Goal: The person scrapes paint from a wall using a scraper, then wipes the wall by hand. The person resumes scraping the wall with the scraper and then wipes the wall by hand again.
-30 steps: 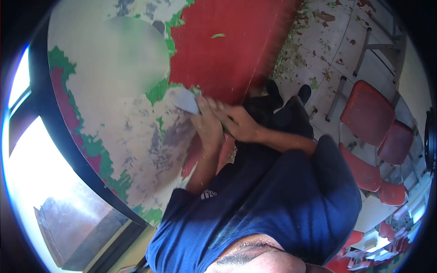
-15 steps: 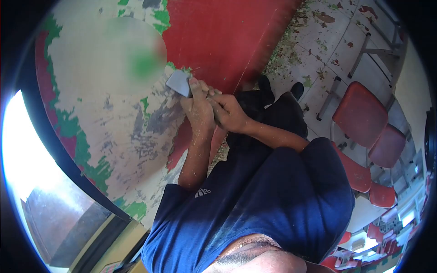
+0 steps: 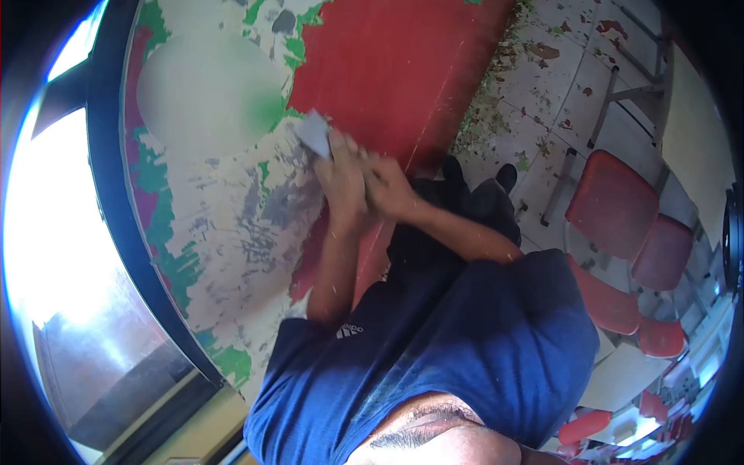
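Note:
A paint scraper (image 3: pixel 314 133) with a flat grey blade lies against the wall (image 3: pixel 271 209) at the border between red paint and bare, scraped surface. My left hand (image 3: pixel 341 182) is closed round the scraper just behind its blade. My right hand (image 3: pixel 390 187) is closed at the handle end, right beside the left hand and overlapping it. Most of the handle is hidden by my fingers. Red paint (image 3: pixel 372 70) covers the wall above the hands, while ragged green patches (image 3: pixel 159 182) edge the pale, grey-streaked area.
A dark window frame (image 3: pixel 116 170) borders the wall on the left. Paint flakes (image 3: pixel 496 116) litter the tiled floor by my shoes (image 3: pixel 506 177). Red chairs (image 3: pixel 612 203) and a table (image 3: pixel 686 116) stand to the right.
My view has turned a little, so the wall sits farther right and more window shows. The scraper's blade has tilted and looks narrower. Both hands keep their hold.

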A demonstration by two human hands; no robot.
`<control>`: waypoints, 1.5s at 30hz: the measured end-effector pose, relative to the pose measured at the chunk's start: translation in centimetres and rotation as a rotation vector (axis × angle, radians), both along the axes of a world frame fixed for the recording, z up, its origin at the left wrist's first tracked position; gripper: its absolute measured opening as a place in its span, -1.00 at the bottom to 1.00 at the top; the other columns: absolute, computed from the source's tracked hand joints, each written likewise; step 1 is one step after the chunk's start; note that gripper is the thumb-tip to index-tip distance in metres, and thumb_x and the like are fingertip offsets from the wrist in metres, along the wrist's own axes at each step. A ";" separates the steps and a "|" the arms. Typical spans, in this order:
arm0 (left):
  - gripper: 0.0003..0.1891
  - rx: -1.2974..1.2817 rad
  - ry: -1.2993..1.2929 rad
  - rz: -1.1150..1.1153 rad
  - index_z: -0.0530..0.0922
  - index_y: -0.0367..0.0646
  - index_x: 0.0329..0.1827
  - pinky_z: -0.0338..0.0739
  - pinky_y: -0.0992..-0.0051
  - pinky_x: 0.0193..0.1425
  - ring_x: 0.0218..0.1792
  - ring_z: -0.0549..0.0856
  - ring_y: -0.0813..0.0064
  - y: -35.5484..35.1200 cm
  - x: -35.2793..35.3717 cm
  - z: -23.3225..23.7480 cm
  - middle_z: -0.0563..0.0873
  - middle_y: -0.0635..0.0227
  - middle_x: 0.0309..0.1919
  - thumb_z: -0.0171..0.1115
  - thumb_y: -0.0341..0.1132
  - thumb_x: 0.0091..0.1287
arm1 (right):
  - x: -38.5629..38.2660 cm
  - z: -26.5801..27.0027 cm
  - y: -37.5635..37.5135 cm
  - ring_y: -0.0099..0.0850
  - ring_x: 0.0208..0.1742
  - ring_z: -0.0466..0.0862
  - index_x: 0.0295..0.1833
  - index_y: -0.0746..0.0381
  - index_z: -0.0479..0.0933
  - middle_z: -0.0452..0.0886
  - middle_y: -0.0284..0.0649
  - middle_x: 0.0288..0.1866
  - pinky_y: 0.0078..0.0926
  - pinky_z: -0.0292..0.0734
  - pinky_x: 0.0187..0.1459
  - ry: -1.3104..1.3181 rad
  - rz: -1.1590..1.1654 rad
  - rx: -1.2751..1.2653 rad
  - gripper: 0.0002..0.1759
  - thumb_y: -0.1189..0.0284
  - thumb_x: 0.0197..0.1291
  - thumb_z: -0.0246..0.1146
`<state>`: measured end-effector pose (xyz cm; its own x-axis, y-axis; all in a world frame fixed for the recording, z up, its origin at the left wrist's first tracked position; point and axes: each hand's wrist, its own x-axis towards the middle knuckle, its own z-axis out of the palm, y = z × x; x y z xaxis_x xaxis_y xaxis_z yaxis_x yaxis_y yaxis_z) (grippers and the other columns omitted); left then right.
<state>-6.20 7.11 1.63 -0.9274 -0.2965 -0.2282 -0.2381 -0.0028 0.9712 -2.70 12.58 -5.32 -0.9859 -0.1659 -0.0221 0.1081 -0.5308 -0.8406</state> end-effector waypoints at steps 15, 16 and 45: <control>-0.63 -0.150 -0.046 0.006 0.36 -0.19 -0.50 0.48 0.45 -0.42 -0.57 0.50 0.53 0.0 0.0 -0.8 0.44 0.39 -0.61 -0.08 -0.19 0.48 | 1.0 -2.5 -0.4 -0.52 -0.28 0.43 -0.19 0.41 0.48 0.53 -0.22 -0.37 -0.42 0.40 -0.14 0.054 0.037 -0.001 -0.74 0.44 0.39 -0.05; -0.63 -0.156 -0.052 0.008 0.36 -0.19 -0.50 0.49 0.44 -0.42 -0.57 0.50 0.53 -0.3 0.1 -1.0 0.44 0.40 -0.61 -0.08 -0.19 0.48 | 0.0 -2.7 -0.4 -0.53 -0.27 0.43 -0.18 0.40 0.48 0.53 -0.22 -0.37 -0.43 0.40 -0.14 0.083 0.020 0.001 -0.74 0.44 0.39 -0.05; -0.47 -1.568 -0.056 -1.357 0.50 -0.15 0.21 0.08 0.06 0.45 0.40 0.29 0.26 -4.4 -0.1 -3.2 0.37 0.16 0.36 0.14 -0.01 0.29 | 5.1 -5.3 20.2 -0.53 -0.74 0.29 0.00 0.05 0.45 0.30 -0.37 -0.63 -0.54 0.13 -0.78 -0.669 -0.262 -0.918 -0.58 0.03 0.42 -0.20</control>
